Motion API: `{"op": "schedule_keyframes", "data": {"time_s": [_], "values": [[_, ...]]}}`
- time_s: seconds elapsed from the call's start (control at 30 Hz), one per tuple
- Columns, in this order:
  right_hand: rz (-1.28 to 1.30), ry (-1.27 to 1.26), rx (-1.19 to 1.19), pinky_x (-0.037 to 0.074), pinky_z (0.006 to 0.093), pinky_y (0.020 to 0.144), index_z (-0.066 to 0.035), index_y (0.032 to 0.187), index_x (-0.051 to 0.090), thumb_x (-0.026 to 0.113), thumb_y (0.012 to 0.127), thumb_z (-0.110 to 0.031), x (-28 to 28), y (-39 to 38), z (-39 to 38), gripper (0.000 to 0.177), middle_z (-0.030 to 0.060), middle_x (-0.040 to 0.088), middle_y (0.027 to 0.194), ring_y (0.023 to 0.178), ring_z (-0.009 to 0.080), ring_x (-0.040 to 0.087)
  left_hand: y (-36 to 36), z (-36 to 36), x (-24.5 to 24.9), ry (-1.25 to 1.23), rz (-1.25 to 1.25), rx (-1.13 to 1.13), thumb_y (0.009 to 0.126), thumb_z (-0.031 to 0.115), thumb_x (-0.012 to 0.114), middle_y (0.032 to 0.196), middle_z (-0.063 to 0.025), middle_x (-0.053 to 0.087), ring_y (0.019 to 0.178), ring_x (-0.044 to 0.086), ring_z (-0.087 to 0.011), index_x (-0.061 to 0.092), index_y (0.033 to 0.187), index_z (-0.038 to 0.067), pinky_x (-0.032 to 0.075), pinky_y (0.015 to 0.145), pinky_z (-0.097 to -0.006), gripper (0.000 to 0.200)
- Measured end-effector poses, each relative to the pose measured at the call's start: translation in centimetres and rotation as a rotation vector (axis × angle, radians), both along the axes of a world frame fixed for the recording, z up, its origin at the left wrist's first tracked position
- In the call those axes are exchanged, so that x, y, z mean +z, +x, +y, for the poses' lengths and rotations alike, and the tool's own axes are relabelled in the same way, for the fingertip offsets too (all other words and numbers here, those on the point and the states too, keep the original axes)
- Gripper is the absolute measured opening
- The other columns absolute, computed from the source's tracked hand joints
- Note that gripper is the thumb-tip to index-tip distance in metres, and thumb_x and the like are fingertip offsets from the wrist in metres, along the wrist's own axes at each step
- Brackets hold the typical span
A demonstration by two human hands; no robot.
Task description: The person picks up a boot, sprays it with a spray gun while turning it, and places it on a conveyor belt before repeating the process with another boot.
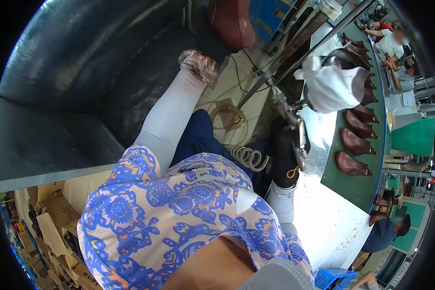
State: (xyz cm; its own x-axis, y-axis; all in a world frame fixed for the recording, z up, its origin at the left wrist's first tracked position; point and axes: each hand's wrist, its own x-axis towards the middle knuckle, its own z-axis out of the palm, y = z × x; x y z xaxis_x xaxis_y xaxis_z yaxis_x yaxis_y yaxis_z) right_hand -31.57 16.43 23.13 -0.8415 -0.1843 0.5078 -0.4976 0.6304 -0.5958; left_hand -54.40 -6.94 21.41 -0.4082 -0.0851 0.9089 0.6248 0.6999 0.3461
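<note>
My right hand, in a black covering, is wrapped round the handle of a metal spray gun. A cup wrapped in white cloth is attached to the gun. A yellow loop hangs at the right wrist. My left arm, in a white sleeve, reaches forward over the dark booth. A crumpled, brown-stained covering sits at the left wrist end, and the fingers of my left hand are hidden. Close beyond it is a brown leather boot, toe toward me, its upper part cut off by the frame edge.
Dark booth walls curve round the left side. A coiled air hose hangs near my legs. On the right, a green-topped table carries a row of brown boots. Cardboard boxes stand lower left; other people sit at the far right.
</note>
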Motion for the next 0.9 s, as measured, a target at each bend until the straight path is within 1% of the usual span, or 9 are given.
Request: {"op": "schedule_keyframes", "data": {"time_s": [0.13,0.2,0.4,0.47,0.6,0.67,0.7,0.77,0.9], "values": [[-0.059,-0.321,0.153,0.042,0.0266,0.055,-0.001,0.091,0.054,0.062,0.076,-0.015,1.8,0.3,-0.9,0.022,0.0046,0.054,0.072,0.062,0.0156,0.053,-0.2,0.0,0.2,0.008,0.009,-0.002,0.08,0.051,0.049,0.132,-0.0131,0.038,0.117,0.04,-0.0343,0.036,0.13,0.008,0.034,0.097,-0.0392,0.066],[-0.491,-0.522,0.032,0.041,0.0258,0.054,-0.001,0.09,0.053,0.063,0.077,-0.018,1.3,0.7,0.2,0.023,0.004,0.054,0.072,0.06,0.0141,0.051,-0.2,-0.1,0.2,0.01,0.007,-0.009,0.08,0.052,0.049,0.132,-0.0128,0.037,0.118,0.039,-0.0343,0.036,0.13,0.008,0.034,0.098,-0.0391,0.067],[-0.101,-0.271,0.121,0.043,0.0285,0.059,-0.003,0.092,0.055,0.058,0.074,-0.01,2.4,-0.2,-0.4,0.02,0.0087,0.055,0.073,0.064,0.0191,0.056,-0.6,0.3,0.6,0.014,0.052,0.005,0.08,0.056,0.048,0.135,-0.012,0.036,0.12,0.038,-0.034,0.034,0.131,0.008,0.033,0.1,-0.0389,0.071],[-0.128,0.086,-0.169,0.043,0.0285,0.057,-0.003,0.093,0.056,0.055,0.078,-0.009,-0.3,-1.2,0.9,0.016,0.0072,0.053,0.069,0.062,0.0171,0.055,-0.5,0.7,0.7,0.017,0.116,0.139,0.081,0.05,0.049,0.131,-0.0122,0.038,0.117,0.039,-0.032,0.035,0.129,0.008,0.033,0.098,-0.0374,0.066],[-0.542,-0.816,-0.227,0.041,0.025,0.053,-0.003,0.104,0.053,0.041,0.087,-0.009,2.4,-2.4,0.0,0.021,0.0022,0.049,0.063,0.06,0.0147,0.053,-0.5,4.0,-0.1,0.058,0.367,0.61,0.085,0.029,0.052,0.114,-0.0131,0.046,0.104,0.045,-0.0239,0.037,0.12,0.005,0.034,0.093,-0.0315,0.045],[0.244,0.059,-0.106,0.039,0.0285,0.05,-0.004,0.11,0.053,0.043,0.087,-0.009,1.5,-4.8,0.9,0.026,0.0021,0.049,0.062,0.053,0.0153,0.048,-1.8,4.6,-3.4,0.054,0.178,0.982,0.084,0.033,0.054,0.112,-0.0121,0.048,0.102,0.047,-0.0195,0.04,0.119,0.005,0.036,0.09,-0.0323,0.047],[0.087,0.001,-0.075,0.038,0.0271,0.049,-0.006,0.111,0.053,0.044,0.086,-0.009,2.6,-5.1,0.3,0.027,0.0009,0.051,0.064,0.053,0.0124,0.048,-1.3,4.7,-4.6,0.079,0.106,0.971,0.084,0.033,0.053,0.111,-0.0121,0.048,0.101,0.047,-0.0194,0.04,0.118,0.004,0.037,0.089,-0.0322,0.046],[-0.569,-0.828,-0.007,0.032,0.0197,0.042,-0.009,0.101,0.059,0.058,0.082,-0.023,5.6,-6.1,-1.9,0.024,-0.0015,0.052,0.061,0.047,0.004,0.045,0.2,4.7,-6.6,0.116,0.015,0.827,0.085,0.032,0.052,0.109,-0.0121,0.049,0.099,0.047,-0.0192,0.041,0.117,0.003,0.037,0.088,-0.032,0.044],[-0.476,-0.823,0.017,0.03,0.0167,0.043,-0.006,0.094,0.06,0.056,0.084,-0.024,7.5,-7.5,-3.0,0.021,-0.0029,0.053,0.062,0.049,0.0016,0.041,4.7,1.6,-8.5,0.293,-0.13,0.31,0.088,0.031,0.049,0.106,-0.0121,0.05,0.096,0.048,-0.0188,0.043,0.113,0.001,0.038,0.085,-0.0316,0.04]]}}
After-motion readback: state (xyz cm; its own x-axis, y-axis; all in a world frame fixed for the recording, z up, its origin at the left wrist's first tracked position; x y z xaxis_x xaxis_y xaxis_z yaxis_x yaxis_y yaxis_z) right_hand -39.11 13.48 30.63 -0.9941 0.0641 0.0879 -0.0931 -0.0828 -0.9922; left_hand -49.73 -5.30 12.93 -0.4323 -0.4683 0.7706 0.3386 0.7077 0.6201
